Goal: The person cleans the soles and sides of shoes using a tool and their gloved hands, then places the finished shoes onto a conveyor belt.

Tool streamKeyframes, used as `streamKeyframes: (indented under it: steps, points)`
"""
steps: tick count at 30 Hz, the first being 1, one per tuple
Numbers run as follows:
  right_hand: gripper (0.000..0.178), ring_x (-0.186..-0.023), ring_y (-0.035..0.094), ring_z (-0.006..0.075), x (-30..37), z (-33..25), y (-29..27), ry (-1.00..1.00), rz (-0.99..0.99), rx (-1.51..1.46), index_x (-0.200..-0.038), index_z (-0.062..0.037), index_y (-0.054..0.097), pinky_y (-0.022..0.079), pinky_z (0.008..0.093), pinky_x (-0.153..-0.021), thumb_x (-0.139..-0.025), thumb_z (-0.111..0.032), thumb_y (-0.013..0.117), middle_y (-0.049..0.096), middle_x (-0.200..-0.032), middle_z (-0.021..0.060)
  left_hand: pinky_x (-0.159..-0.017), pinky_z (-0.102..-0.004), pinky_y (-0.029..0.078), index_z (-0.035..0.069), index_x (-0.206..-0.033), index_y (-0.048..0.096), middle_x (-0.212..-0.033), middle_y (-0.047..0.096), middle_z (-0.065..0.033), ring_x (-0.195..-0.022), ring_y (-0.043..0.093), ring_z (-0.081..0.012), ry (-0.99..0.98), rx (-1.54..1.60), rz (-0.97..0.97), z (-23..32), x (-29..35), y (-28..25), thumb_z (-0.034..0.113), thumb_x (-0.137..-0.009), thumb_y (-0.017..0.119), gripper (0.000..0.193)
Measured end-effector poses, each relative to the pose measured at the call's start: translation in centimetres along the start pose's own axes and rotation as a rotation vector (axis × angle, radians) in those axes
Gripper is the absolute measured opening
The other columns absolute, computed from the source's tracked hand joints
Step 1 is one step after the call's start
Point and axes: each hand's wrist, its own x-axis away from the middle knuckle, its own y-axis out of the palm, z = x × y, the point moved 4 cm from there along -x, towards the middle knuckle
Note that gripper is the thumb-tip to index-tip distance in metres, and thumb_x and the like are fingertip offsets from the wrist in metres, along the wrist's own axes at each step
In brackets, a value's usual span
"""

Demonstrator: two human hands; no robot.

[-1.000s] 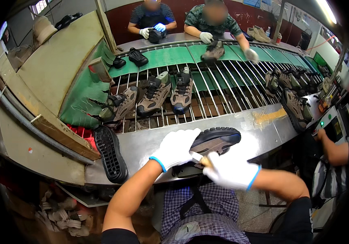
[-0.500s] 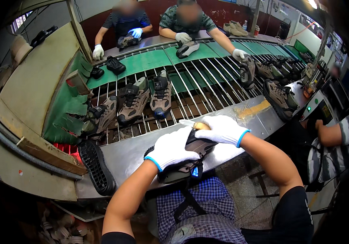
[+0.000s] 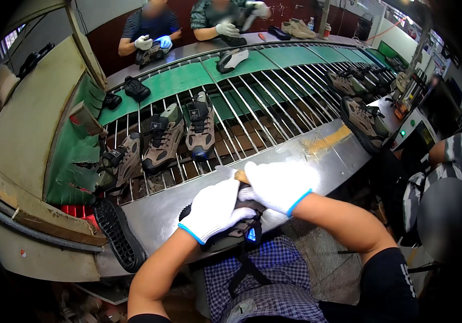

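Observation:
A grey-and-black sports shoe (image 3: 235, 232) lies on the metal ledge in front of me, mostly covered by my gloves. My left hand (image 3: 212, 209), in a white glove with a blue cuff, grips it from the left, thumb across its upper. Just above the shoe, my right hand (image 3: 279, 185), gloved alike, closes round a tool with a short wooden handle (image 3: 241, 176). A flat, pale, blade-like end (image 3: 224, 171) sticks out toward the left; its exact kind is unclear. Glare washes out the back of the right glove.
A black outsole (image 3: 117, 234) leans at the ledge's left end. Several brown-and-black shoes (image 3: 163, 137) stand on the metal-bar conveyor (image 3: 252, 116). Another shoe (image 3: 365, 126) rests on the ledge at right. Across the conveyor, two co-workers with gloved hands (image 3: 227, 29) handle shoes.
My right hand has shifted left and slightly down with the tool, closer to my left hand. Across the conveyor, a co-worker's arm has drawn back from a shoe at the right.

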Motion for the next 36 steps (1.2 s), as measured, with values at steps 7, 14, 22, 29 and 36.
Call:
streamKeyframes:
  steps: [7, 14, 22, 29, 36]
  points:
    - [0.040, -0.092, 0.075, 0.0442, 1.5, 2.8, 0.9, 0.188, 0.221, -0.342, -0.115, -0.0070, 0.064, 0.060, 0.0516, -0.080, -0.096, -0.042, 0.069, 0.077, -0.098, 0.0204, -0.103, -0.0565, 0.052, -0.005, -0.135, 0.058, -0.125, 0.068, -0.0262, -0.117, 0.064, -0.0499, 0.089, -0.165, 0.375, 2.0, 6.6, -2.2, 0.040, -0.083, 0.088, 0.075]
    - [0.069, -0.123, 0.063, 0.0410, 8.3, 15.4, 2.7, 0.356, -0.010, 0.283, -0.145, -0.0120, 0.057, 0.054, 0.0524, -0.103, -0.083, -0.030, 0.079, 0.062, -0.139, 0.0218, -0.120, -0.0575, 0.040, -0.007, -0.143, 0.057, -0.147, 0.059, -0.0289, -0.139, 0.053, -0.0527, -0.452, -0.119, 0.626, -0.2, 20.3, 5.9, 0.036, -0.082, 0.089, 0.081]
    - [0.083, -0.109, 0.071, 0.0450, 3.2, 7.9, 5.9, 0.185, 0.114, -0.126, -0.138, -0.0044, 0.056, 0.058, 0.0481, -0.098, -0.070, -0.030, 0.097, 0.072, -0.114, 0.0241, -0.128, -0.0542, 0.028, -0.006, -0.141, 0.055, -0.143, 0.060, -0.0260, -0.147, 0.045, -0.0431, -0.611, -0.045, 0.552, -4.3, 14.4, 9.2, 0.064, -0.090, 0.075, 0.089]
    - [0.077, -0.133, 0.062, 0.0326, 1.8, 3.9, 6.1, 0.134, 0.045, -0.838, -0.148, -0.0019, 0.055, 0.048, 0.0438, -0.114, -0.087, -0.037, 0.086, 0.065, -0.140, 0.0208, -0.102, -0.0394, 0.057, 0.001, -0.147, 0.053, -0.130, 0.070, -0.0198, -0.116, 0.071, -0.0262, -0.507, 0.395, 0.814, 2.4, 9.7, -7.5, 0.028, -0.083, 0.093, 0.080]
    - [0.040, -0.121, 0.067, 0.0329, -8.5, 2.0, 3.3, -0.174, 0.326, -1.202, -0.144, -0.0086, 0.062, 0.050, 0.0400, -0.109, -0.116, -0.029, 0.042, 0.070, -0.132, 0.0199, -0.102, -0.0394, 0.056, 0.001, -0.145, 0.051, -0.126, 0.070, -0.0190, -0.113, 0.071, -0.0265, -0.383, 0.359, 0.789, 2.6, 6.4, -7.7, 0.018, -0.085, 0.089, 0.073]
